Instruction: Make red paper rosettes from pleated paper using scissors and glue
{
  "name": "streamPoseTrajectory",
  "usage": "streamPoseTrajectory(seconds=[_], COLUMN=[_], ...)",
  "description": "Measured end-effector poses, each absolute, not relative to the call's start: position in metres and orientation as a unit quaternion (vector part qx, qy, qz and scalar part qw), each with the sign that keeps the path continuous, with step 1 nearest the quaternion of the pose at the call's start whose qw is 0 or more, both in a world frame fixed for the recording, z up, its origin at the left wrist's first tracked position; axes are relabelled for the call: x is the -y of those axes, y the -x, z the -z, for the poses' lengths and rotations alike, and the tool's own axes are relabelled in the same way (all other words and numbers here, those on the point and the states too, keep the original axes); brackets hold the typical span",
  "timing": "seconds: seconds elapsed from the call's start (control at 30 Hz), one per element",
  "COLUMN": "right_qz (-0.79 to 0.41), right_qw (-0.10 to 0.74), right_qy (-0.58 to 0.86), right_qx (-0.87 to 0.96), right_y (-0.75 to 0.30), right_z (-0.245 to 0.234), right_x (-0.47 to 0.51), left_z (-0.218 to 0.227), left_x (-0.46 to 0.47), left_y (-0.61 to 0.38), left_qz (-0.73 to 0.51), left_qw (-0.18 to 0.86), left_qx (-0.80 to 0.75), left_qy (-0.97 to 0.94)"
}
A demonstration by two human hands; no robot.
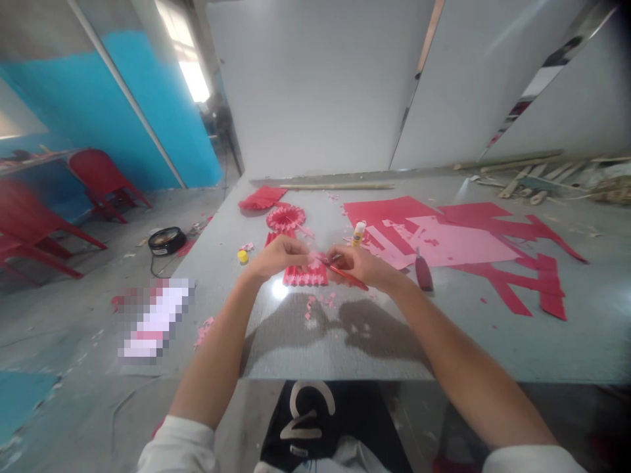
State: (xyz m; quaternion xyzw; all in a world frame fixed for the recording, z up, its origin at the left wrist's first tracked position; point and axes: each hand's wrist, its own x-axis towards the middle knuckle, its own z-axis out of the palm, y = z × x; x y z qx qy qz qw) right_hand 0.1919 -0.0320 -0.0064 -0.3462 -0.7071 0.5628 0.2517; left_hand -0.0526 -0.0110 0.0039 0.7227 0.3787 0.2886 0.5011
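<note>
There is one camera only, and the person wears it on the head, so the view comes from above and a little behind the hands. It faces forward and down across the tabletop. The left hand and the right hand are near to the lens and sit close to the middle of the picture. Both forearms enter from the bottom edge, and the person's own black shirt shows there too. The lens is very wide, so it also takes in the white wall panels ahead, and the blue wall and the floor on the left side.
</note>
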Motion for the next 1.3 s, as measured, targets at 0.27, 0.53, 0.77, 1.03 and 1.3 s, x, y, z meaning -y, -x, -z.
streamPoseTrajectory(seconds=[0.27, 0.53, 0.77, 1.03, 1.3], right_qz=[-0.560, -0.556, -0.568, -0.593, -0.596], right_qw=[0.264, 0.290, 0.329, 0.366, 0.375], right_qy=[0.355, 0.348, 0.341, 0.330, 0.324], right_qx=[0.700, 0.697, 0.673, 0.637, 0.632], right_y=[-0.191, -0.192, -0.190, -0.183, -0.181], right_z=[0.003, 0.002, 0.010, 0.011, 0.008], right_x=[0.034, 0.033, 0.030, 0.033, 0.036], left_z=[-0.001, -0.001, 0.005, 0.006, 0.007], left_x=[0.010, 0.011, 0.011, 0.013, 0.013], left_y=[0.050, 0.046, 0.041, 0.037, 0.037], left_qz=[-0.302, -0.312, -0.320, -0.328, -0.325], left_qw=[0.507, 0.516, 0.525, 0.531, 0.521], left_qx=[-0.375, -0.360, -0.351, -0.335, -0.341], left_qy=[-0.715, -0.712, -0.706, -0.706, -0.711])
